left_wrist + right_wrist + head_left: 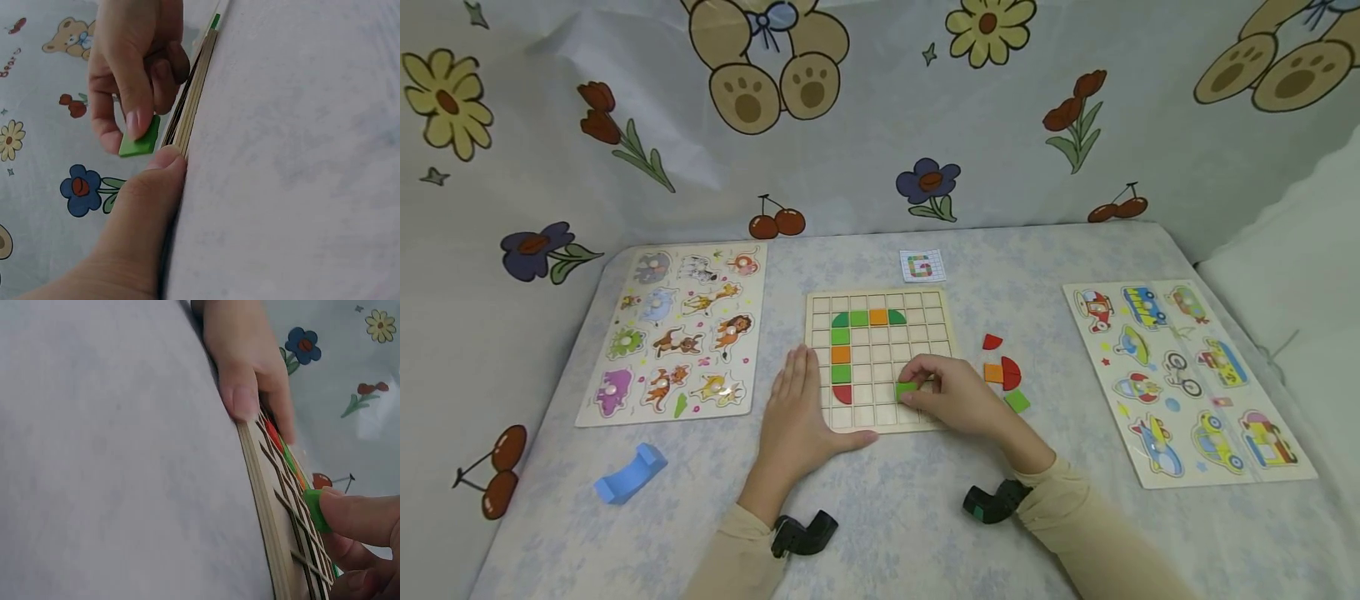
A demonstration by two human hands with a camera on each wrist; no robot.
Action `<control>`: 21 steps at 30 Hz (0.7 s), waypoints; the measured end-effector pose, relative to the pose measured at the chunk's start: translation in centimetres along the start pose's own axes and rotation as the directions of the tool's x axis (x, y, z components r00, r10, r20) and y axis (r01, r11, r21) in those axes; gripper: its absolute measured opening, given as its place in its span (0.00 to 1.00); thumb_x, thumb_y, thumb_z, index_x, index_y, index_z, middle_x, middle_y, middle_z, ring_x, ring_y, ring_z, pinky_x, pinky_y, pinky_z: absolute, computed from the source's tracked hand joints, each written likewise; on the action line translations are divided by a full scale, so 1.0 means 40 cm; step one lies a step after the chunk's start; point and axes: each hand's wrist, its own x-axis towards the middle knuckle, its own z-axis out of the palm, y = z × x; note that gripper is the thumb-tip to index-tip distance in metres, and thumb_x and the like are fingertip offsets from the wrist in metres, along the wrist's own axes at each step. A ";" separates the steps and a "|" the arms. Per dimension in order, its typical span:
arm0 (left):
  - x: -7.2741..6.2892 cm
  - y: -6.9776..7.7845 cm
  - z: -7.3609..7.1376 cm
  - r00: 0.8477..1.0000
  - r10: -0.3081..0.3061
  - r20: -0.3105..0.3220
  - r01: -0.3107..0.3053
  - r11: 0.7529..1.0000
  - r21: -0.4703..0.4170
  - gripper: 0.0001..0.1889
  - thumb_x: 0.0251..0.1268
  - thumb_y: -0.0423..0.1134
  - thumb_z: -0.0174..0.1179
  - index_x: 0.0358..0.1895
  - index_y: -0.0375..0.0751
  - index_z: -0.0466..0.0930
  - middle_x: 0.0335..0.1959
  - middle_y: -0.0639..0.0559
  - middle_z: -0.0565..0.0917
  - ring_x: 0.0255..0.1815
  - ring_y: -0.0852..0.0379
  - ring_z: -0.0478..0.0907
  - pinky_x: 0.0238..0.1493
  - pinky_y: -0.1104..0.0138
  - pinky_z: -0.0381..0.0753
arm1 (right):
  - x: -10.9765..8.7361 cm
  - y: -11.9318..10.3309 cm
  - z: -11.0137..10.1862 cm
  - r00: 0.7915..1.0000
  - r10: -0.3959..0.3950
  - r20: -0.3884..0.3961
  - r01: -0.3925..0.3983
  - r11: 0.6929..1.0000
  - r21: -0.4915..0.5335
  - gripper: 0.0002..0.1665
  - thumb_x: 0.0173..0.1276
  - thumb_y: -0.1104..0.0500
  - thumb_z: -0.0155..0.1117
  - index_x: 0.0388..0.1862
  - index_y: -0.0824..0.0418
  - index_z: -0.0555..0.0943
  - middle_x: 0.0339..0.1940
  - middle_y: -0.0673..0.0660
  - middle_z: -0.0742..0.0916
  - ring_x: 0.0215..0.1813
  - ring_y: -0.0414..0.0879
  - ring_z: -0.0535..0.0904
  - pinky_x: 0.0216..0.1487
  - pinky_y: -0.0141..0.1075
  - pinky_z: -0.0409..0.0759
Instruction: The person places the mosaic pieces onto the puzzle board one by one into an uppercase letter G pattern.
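A wooden grid board (880, 417) lies on the table with green, orange and red pieces set in its cells along the upper row and down the left side. My right hand (955, 392) pinches a green square tile (905, 389) between thumb and fingers over the lower right of the board; the right wrist view shows the same tile (317, 510). With fingers straight, my left hand (802, 417) rests along the board's left and lower edges, the thumb touching the near rim. Its thumb (147, 194) is large in the left wrist view.
Right of the board lie loose red quarter pieces (1011, 372), an orange square (993, 372) and a green square (1017, 402). A pattern card (922, 266) sits behind it. An animal puzzle (681, 333) is at left, a vehicle puzzle (1187, 383) at right, a blue block (631, 475) front left.
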 end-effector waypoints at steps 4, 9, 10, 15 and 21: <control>0.000 0.001 -0.001 1.000 0.003 -0.006 -0.003 1.000 -0.002 0.79 0.31 0.85 0.61 0.80 0.35 0.37 0.83 0.41 0.39 0.84 0.46 0.34 0.82 0.49 0.44 | 0.026 -0.034 0.053 1.000 -0.022 -0.004 0.022 1.000 0.015 0.07 0.62 0.58 0.74 0.37 0.50 0.84 0.30 0.47 0.85 0.23 0.42 0.71 0.23 0.29 0.70; 0.001 0.002 0.002 1.000 0.006 -0.009 -0.006 1.000 -0.001 0.79 0.31 0.86 0.60 0.80 0.35 0.38 0.83 0.41 0.39 0.84 0.46 0.34 0.82 0.49 0.44 | 0.045 -0.057 0.101 0.998 -0.025 -0.057 0.023 0.999 -0.030 0.08 0.61 0.57 0.75 0.39 0.51 0.87 0.31 0.45 0.87 0.28 0.40 0.76 0.27 0.30 0.74; 0.001 0.002 0.003 1.000 0.008 -0.008 -0.008 1.000 -0.001 0.79 0.31 0.86 0.60 0.80 0.35 0.38 0.83 0.41 0.39 0.84 0.46 0.34 0.82 0.49 0.44 | 0.048 -0.059 0.107 0.997 -0.032 -0.067 0.028 0.999 -0.046 0.08 0.61 0.57 0.75 0.39 0.51 0.87 0.32 0.45 0.87 0.30 0.39 0.78 0.30 0.30 0.76; 0.001 0.001 0.005 1.000 0.010 -0.011 -0.010 1.000 -0.002 0.79 0.30 0.87 0.59 0.80 0.35 0.38 0.83 0.41 0.40 0.84 0.47 0.34 0.82 0.49 0.44 | 0.057 -0.062 0.123 0.992 -0.069 -0.109 0.053 0.989 -0.141 0.08 0.60 0.56 0.75 0.40 0.50 0.88 0.38 0.43 0.87 0.39 0.36 0.80 0.42 0.33 0.79; 0.000 -0.002 0.004 1.000 0.010 -0.014 -0.010 1.000 0.003 0.79 0.30 0.87 0.59 0.80 0.35 0.38 0.83 0.41 0.39 0.84 0.47 0.34 0.82 0.49 0.44 | 0.056 -0.064 0.127 0.991 -0.093 -0.095 0.065 0.960 -0.273 0.11 0.59 0.52 0.76 0.41 0.51 0.89 0.37 0.43 0.82 0.36 0.35 0.77 0.35 0.29 0.75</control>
